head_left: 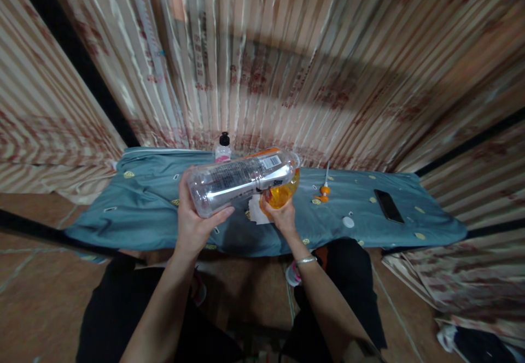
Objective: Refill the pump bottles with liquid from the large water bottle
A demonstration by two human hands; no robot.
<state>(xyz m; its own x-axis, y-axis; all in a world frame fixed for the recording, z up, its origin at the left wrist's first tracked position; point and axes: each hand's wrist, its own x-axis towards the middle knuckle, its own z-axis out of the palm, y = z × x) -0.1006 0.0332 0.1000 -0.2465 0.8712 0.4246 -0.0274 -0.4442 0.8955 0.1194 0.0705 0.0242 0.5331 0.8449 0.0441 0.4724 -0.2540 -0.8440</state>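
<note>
My left hand (197, 215) is wrapped round the base of a large clear plastic bottle (241, 180) with printed text and a barcode. It is tilted nearly level, its neck end pointing right, over the top of a second bottle. That second bottle (283, 194), holding orange-yellow liquid, is gripped by my right hand (283, 215). Where the two mouths meet is hidden, so I cannot tell if they touch. Under the orange bottle lies a white tissue (256, 210). An orange pump head (325, 191) with its tube rests to the right.
A blue-green cloth (143, 210) covers the low surface. Behind the clear bottle stands a small bottle with a black cap (223, 140). A white round cap (348, 222) and a black phone (389, 206) lie on the right. Striped curtains (279, 78) and dark poles (77, 51) surround it.
</note>
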